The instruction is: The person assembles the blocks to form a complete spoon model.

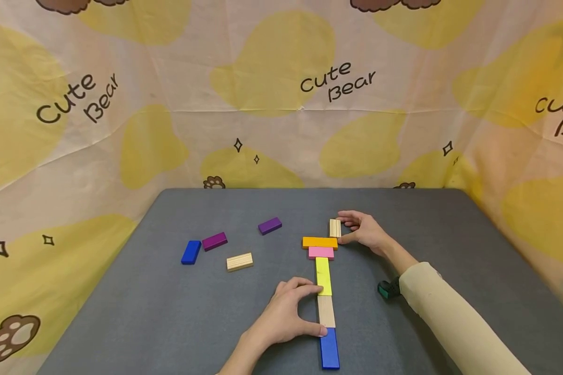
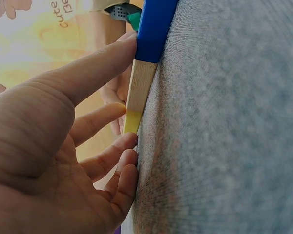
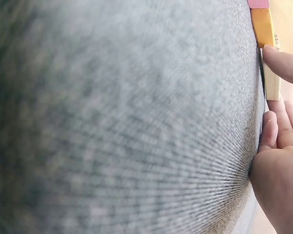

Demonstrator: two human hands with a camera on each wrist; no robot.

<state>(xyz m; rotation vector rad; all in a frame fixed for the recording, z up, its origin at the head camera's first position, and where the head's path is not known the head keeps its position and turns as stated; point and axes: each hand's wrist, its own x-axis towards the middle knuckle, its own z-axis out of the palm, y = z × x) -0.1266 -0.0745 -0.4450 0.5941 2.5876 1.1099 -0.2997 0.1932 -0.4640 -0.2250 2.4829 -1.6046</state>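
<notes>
A row of flat blocks runs away from me: a blue block (image 1: 330,349), a plain wood block (image 1: 326,311) and a yellow-green block (image 1: 323,276). Beyond them a pink block (image 1: 321,252) and an orange block (image 1: 320,242) lie crosswise. My left hand (image 1: 286,315) rests along the row's left side, thumb touching the blue block and index finger at the yellow-green one. At the orange block's far right end, my right hand (image 1: 368,234) pinches a striped wood block (image 1: 335,228) between thumb and fingers. In the right wrist view, the thumb (image 3: 283,64) touches that block's near end.
Left on the grey table (image 1: 136,323) lie a blue block (image 1: 191,252), a magenta block (image 1: 215,241), a purple block (image 1: 269,225) and a striped wood block (image 1: 240,262). A patterned cloth (image 1: 272,94) hangs behind the table. My right wrist wears a dark device (image 1: 388,288).
</notes>
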